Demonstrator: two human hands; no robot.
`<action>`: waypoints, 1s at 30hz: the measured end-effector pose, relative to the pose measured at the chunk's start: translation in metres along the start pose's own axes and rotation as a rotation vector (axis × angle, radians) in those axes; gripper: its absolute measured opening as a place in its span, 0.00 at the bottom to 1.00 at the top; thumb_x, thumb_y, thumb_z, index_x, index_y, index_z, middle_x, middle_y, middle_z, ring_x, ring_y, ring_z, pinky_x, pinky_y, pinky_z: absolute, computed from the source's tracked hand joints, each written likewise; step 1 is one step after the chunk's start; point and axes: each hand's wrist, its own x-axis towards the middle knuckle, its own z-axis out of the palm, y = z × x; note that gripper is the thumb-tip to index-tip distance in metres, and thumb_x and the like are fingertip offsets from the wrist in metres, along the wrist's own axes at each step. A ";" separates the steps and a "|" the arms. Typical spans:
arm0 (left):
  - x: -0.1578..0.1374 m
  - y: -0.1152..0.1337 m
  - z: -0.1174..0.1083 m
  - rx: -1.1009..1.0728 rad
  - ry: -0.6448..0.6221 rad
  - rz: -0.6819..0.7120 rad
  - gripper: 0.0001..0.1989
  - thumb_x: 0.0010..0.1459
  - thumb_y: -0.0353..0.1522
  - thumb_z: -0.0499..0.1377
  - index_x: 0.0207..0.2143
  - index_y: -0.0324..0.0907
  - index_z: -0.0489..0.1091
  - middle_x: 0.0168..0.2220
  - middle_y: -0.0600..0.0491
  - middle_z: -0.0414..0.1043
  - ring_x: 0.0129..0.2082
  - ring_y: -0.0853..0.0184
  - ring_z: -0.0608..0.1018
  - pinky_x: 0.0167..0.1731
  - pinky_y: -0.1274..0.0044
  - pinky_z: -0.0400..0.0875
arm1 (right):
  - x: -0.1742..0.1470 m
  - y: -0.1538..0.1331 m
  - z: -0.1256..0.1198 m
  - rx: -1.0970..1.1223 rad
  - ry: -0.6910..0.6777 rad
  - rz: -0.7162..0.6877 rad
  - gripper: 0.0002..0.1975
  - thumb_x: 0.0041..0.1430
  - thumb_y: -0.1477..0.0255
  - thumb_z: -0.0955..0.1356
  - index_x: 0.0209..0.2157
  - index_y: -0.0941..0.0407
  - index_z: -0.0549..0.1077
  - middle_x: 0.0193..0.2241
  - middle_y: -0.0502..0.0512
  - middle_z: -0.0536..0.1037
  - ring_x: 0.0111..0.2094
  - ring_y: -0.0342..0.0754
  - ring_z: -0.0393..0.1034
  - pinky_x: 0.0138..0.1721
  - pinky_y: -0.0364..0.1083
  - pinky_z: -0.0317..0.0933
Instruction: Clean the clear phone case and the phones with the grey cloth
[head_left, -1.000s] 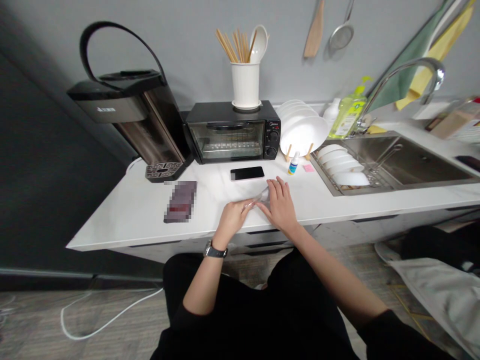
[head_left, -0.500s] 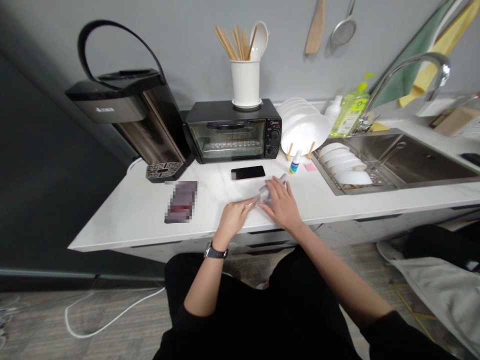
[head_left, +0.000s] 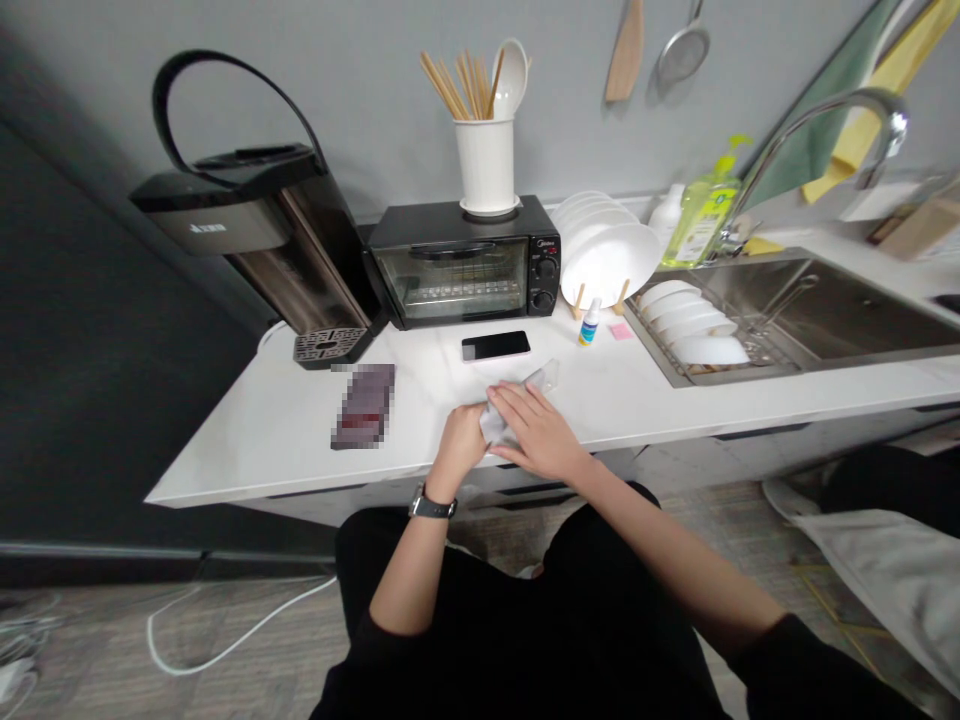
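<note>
Over the counter's front part, my left hand (head_left: 463,438) is closed on the near end of a thin clear piece that looks like a phone case (head_left: 553,374). My right hand (head_left: 541,432) presses a grey cloth (head_left: 495,428) over the middle of it, fingers together. Only the far clear corner sticks out past the cloth; the rest is covered. Behind the hands a phone (head_left: 496,346) lies face up. A small spray bottle (head_left: 589,323) with a blue and yellow label stands to its right, beside a pink square (head_left: 621,331).
A blurred-out flat item (head_left: 364,405) lies on the left of the counter (head_left: 247,440). Behind stand a water dispenser (head_left: 300,250), a toaster oven (head_left: 461,270) and racked plates (head_left: 611,268). To the right is a sink (head_left: 847,320) with bowls (head_left: 709,349).
My right hand and the grey cloth have slid from the clear case's far end back toward my left hand, uncovering the far corner. My left hand keeps its hold.
</note>
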 end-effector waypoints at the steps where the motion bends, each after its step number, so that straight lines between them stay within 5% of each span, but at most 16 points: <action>1: 0.000 0.002 -0.001 -0.008 0.007 0.000 0.12 0.63 0.24 0.56 0.37 0.38 0.81 0.36 0.44 0.84 0.35 0.57 0.84 0.36 0.75 0.72 | -0.001 0.010 -0.003 -0.021 0.022 0.064 0.42 0.73 0.49 0.59 0.74 0.64 0.50 0.71 0.69 0.61 0.74 0.61 0.49 0.73 0.64 0.44; 6: 0.001 0.010 -0.002 -0.121 0.021 0.021 0.17 0.73 0.35 0.52 0.52 0.46 0.80 0.52 0.48 0.82 0.51 0.58 0.83 0.50 0.73 0.73 | -0.003 0.033 -0.006 -0.096 0.160 0.384 0.42 0.73 0.50 0.58 0.73 0.68 0.49 0.71 0.73 0.59 0.75 0.67 0.42 0.71 0.69 0.44; 12: 0.002 0.000 -0.001 -0.038 0.019 -0.020 0.11 0.62 0.24 0.57 0.33 0.38 0.80 0.31 0.45 0.83 0.30 0.60 0.83 0.35 0.76 0.72 | 0.003 -0.014 0.007 -0.001 0.045 0.138 0.49 0.70 0.46 0.59 0.75 0.68 0.41 0.74 0.72 0.50 0.76 0.64 0.35 0.73 0.68 0.42; 16: 0.000 -0.002 -0.003 -0.047 0.009 0.000 0.08 0.58 0.24 0.59 0.30 0.38 0.78 0.30 0.45 0.82 0.30 0.60 0.82 0.33 0.76 0.71 | 0.001 -0.008 -0.001 0.018 -0.043 -0.030 0.45 0.72 0.47 0.58 0.75 0.64 0.45 0.73 0.67 0.55 0.76 0.59 0.41 0.74 0.65 0.39; 21: 0.000 0.007 -0.002 -0.077 0.030 0.019 0.16 0.71 0.32 0.53 0.42 0.42 0.81 0.42 0.45 0.85 0.41 0.57 0.85 0.43 0.73 0.74 | -0.004 0.032 -0.013 -0.072 0.074 0.226 0.40 0.73 0.50 0.57 0.74 0.63 0.50 0.70 0.71 0.62 0.74 0.62 0.49 0.73 0.68 0.40; 25: 0.001 0.008 -0.001 -0.116 0.033 0.046 0.16 0.71 0.33 0.52 0.50 0.45 0.80 0.49 0.47 0.83 0.47 0.58 0.84 0.47 0.73 0.73 | 0.000 0.017 -0.001 -0.111 0.188 0.414 0.45 0.72 0.48 0.59 0.72 0.71 0.50 0.70 0.79 0.58 0.75 0.69 0.39 0.71 0.71 0.41; 27: 0.001 0.004 -0.001 -0.099 0.030 0.042 0.14 0.67 0.29 0.54 0.44 0.42 0.81 0.42 0.46 0.85 0.40 0.59 0.84 0.42 0.74 0.73 | 0.003 -0.004 0.008 -0.086 0.184 0.383 0.48 0.70 0.48 0.60 0.72 0.73 0.47 0.72 0.80 0.53 0.76 0.71 0.33 0.71 0.72 0.42; 30: 0.000 -0.004 0.001 -0.078 0.037 0.030 0.10 0.57 0.24 0.57 0.32 0.39 0.78 0.30 0.46 0.82 0.29 0.61 0.81 0.34 0.75 0.71 | 0.005 -0.026 0.012 -0.009 0.068 0.155 0.48 0.70 0.47 0.61 0.74 0.70 0.46 0.73 0.75 0.54 0.76 0.67 0.33 0.72 0.70 0.44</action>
